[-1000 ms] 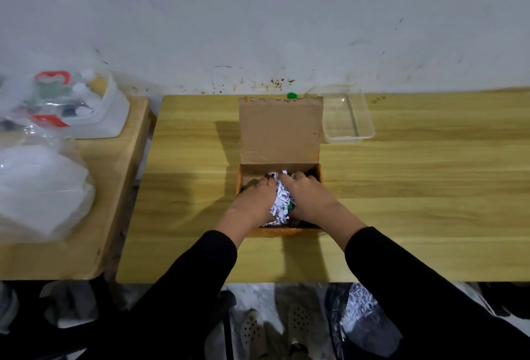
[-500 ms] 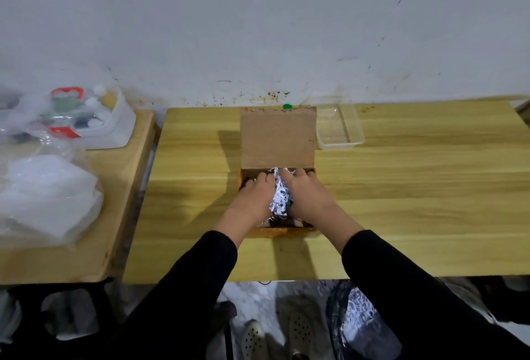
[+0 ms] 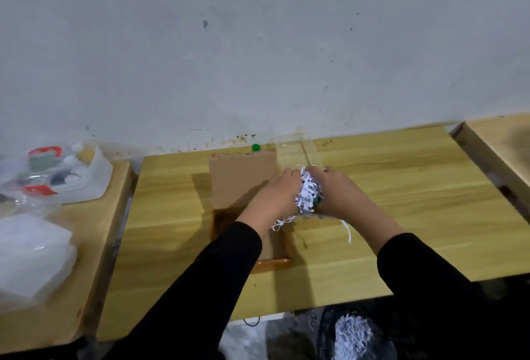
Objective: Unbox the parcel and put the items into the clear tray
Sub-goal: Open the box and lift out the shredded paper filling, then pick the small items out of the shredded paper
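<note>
Both hands, left and right, press a wad of shredded paper between them, with something green half hidden inside it. The wad is held above the table, just in front of the clear tray and right of the open box. Loose strips dangle below.

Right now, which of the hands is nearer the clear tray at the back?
The right hand. It sits just in front of the tray, its fingertips overlapping the tray's near edge. The left hand is beside it, over the box flap, left of the tray. Both clasp shredded paper.
</note>
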